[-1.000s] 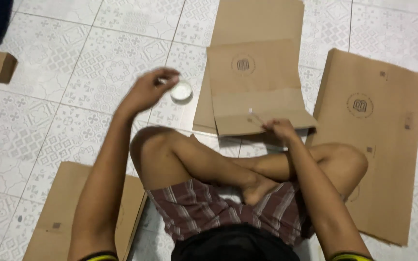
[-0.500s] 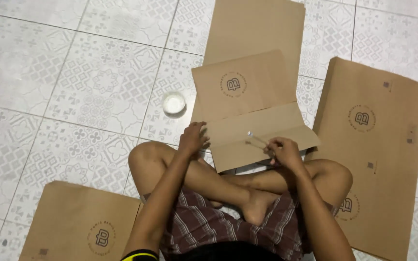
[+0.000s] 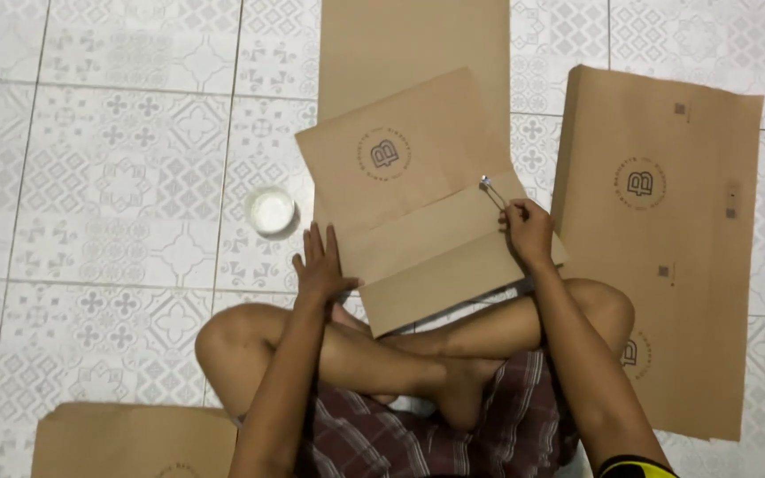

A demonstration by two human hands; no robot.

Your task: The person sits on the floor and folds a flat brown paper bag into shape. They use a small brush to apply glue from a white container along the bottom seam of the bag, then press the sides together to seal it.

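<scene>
Left hand [image 3: 322, 264]: flat, fingers together and stretched out, palm pressing down on the left edge of the folded brown paper sheet [image 3: 418, 199]. Holds nothing.

Right hand [image 3: 529, 232]: fingers pinched narrow around a thin stick [image 3: 492, 191], its tip resting on the sheet near the fold line, toward the right edge.

The sheet lies on the tiled floor [image 3: 99, 177] directly ahead of the crossed legs, its lower flap folded up, a round printed mark on the upper half. It overlaps a second plain sheet [image 3: 413, 44] lying farther out.

Small white round pot [image 3: 273, 211] on the floor, just left of the sheet, near the left hand but not touching.

Large brown sheet [image 3: 657, 239] to the right, beside the right knee. Another brown sheet [image 3: 130, 440] at lower left.
</scene>
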